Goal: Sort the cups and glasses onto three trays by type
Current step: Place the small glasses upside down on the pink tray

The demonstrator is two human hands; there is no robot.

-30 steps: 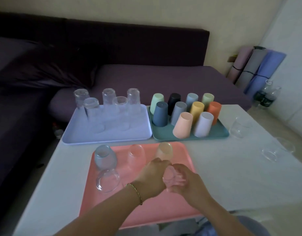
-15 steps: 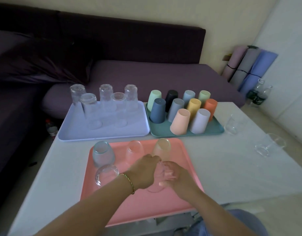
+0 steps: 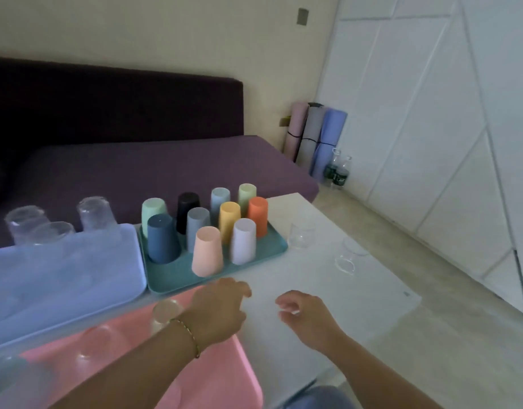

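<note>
Your left hand (image 3: 221,311) hovers over the far right corner of the pink tray (image 3: 213,379), fingers loosely curled and holding nothing. Your right hand (image 3: 309,318) hangs over the white table (image 3: 283,278) just beside it, equally relaxed and empty. On the teal tray (image 3: 168,278) stand ten coloured cups (image 3: 208,252), all upside down. The lilac tray (image 3: 77,278) shows three clear tumblers (image 3: 96,214) at its far edge, and the view cuts off the rest. The pink tray's round glasses (image 3: 165,315) are too blurred to count. Two more sit on the table right of the teal tray: a standing glass (image 3: 301,236) and a tipped glass (image 3: 350,256) lying on its side.
</note>
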